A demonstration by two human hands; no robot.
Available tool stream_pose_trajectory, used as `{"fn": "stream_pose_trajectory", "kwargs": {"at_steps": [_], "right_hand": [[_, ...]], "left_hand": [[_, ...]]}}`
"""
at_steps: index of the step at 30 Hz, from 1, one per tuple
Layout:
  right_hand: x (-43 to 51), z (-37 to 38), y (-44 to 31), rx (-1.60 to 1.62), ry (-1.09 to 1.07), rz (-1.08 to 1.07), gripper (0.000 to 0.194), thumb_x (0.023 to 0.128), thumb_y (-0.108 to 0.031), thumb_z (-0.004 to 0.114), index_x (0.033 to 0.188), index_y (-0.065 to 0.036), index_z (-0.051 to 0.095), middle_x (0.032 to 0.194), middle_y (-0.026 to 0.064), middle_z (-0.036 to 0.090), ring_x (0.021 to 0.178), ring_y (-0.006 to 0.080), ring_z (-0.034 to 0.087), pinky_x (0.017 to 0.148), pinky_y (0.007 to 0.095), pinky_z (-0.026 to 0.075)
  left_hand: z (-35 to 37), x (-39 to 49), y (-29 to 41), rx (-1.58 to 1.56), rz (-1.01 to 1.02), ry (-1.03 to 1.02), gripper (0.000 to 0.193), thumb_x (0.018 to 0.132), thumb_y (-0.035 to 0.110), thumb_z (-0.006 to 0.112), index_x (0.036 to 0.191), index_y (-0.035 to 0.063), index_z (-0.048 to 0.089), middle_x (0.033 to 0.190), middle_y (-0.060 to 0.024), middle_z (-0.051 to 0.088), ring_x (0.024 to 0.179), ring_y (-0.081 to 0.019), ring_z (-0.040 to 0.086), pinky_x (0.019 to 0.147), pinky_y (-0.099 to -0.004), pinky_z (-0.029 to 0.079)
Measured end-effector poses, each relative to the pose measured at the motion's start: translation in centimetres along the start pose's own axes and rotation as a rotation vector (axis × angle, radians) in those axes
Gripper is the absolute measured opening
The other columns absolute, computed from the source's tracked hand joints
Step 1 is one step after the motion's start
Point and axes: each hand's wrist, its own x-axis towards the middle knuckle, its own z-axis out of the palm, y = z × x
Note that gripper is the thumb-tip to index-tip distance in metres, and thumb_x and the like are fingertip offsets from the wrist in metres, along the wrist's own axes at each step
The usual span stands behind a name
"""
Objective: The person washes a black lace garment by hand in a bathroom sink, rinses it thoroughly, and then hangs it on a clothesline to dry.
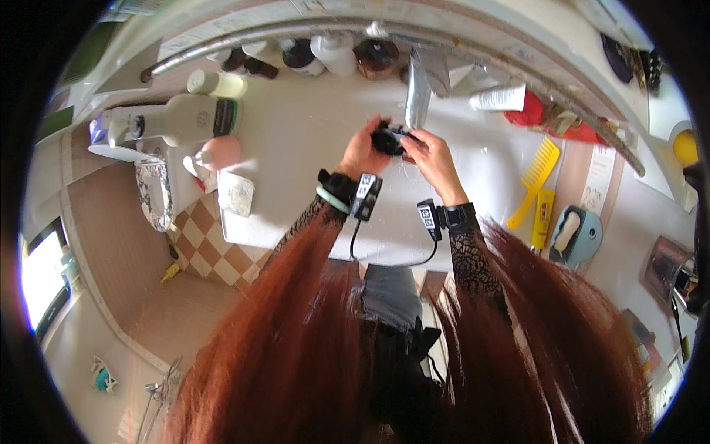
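Over the white washbasin [294, 139], my left hand [361, 151] cups a small black object [385, 143] with a rounded, dark middle. My right hand [435, 161] has its fingers on the right side of the same object. Its exact kind is hard to tell, as fingers and blur cover part of it. Just above sits the metal spout of a faucet [417, 102], its tip close to my right fingers. Each wrist wears a black strap with a small cabled device, the left device [366, 197] and the right device [429, 219].
Several bottles, including a dark one [302, 55], line the basin's back rim beneath a metal rail [310, 25]. On the left are a large pump bottle [188, 119], a pink bottle [222, 152] and a soap-like white block [237, 194]. A yellow comb [535, 180], yellow tube [542, 219] and blue brush [579, 236] lie right.
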Motion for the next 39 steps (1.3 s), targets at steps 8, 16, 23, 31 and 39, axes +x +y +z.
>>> {"fn": "stream_pose_trajectory", "kwargs": {"at_steps": [8,16,23,31,39], "right_hand": [[2.6,0.6,0.0,-0.527,0.176,-0.308,0.025,0.088,-0.018,0.069,0.104,-0.001,0.061,0.107,0.0161,0.062,0.09,0.0307,0.063,0.078,0.0388,0.05],[1.0,2.7,-1.7,-0.522,-0.053,-0.458,0.023,0.087,-0.017,0.065,0.101,-0.003,0.052,0.13,0.0178,0.046,0.127,0.0347,0.037,0.107,0.0444,0.028],[1.7,2.8,-0.8,-0.162,0.201,-0.189,0.028,0.096,-0.024,0.058,0.099,0.004,0.059,0.092,0.0151,0.067,0.082,0.0259,0.065,0.072,0.0338,0.052],[1.5,2.5,0.2,-0.141,0.288,-0.337,0.015,0.096,-0.012,0.056,0.101,0.002,0.057,0.083,0.0097,0.067,0.071,0.0231,0.064,0.068,0.0323,0.053],[1.7,2.9,-0.4,-0.339,0.023,-0.572,0.013,0.088,-0.009,0.06,0.099,-0.004,0.058,0.11,0.0157,0.062,0.1,0.0348,0.056,0.089,0.042,0.044]], "left_hand": [[2.8,-0.6,-4.3,-0.05,0.001,0.181,0.036,0.104,0.032,0.037,0.12,0.0031,0.051,0.117,-0.0129,0.058,0.112,-0.0255,0.055,0.105,-0.041,0.041],[2.6,-0.5,-2.8,0.014,0.09,0.069,0.042,0.103,0.044,0.037,0.13,0.0127,0.047,0.12,-0.0089,0.056,0.112,-0.0235,0.054,0.101,-0.0418,0.045],[2.8,-1.0,-3.9,-0.088,0.037,0.249,0.04,0.103,0.037,0.043,0.122,0.0035,0.052,0.119,-0.0105,0.058,0.11,-0.0214,0.054,0.105,-0.0384,0.041],[3.0,-1.3,-3.7,-0.195,-0.067,0.227,0.034,0.105,0.025,0.034,0.129,0.0047,0.046,0.127,-0.0132,0.052,0.12,-0.0227,0.049,0.11,-0.0397,0.036],[1.7,-1.0,-3.5,-0.034,0.056,-0.032,0.033,0.105,0.029,0.037,0.128,0.0079,0.047,0.124,-0.0094,0.057,0.113,-0.0208,0.054,0.103,-0.0371,0.043]]}}
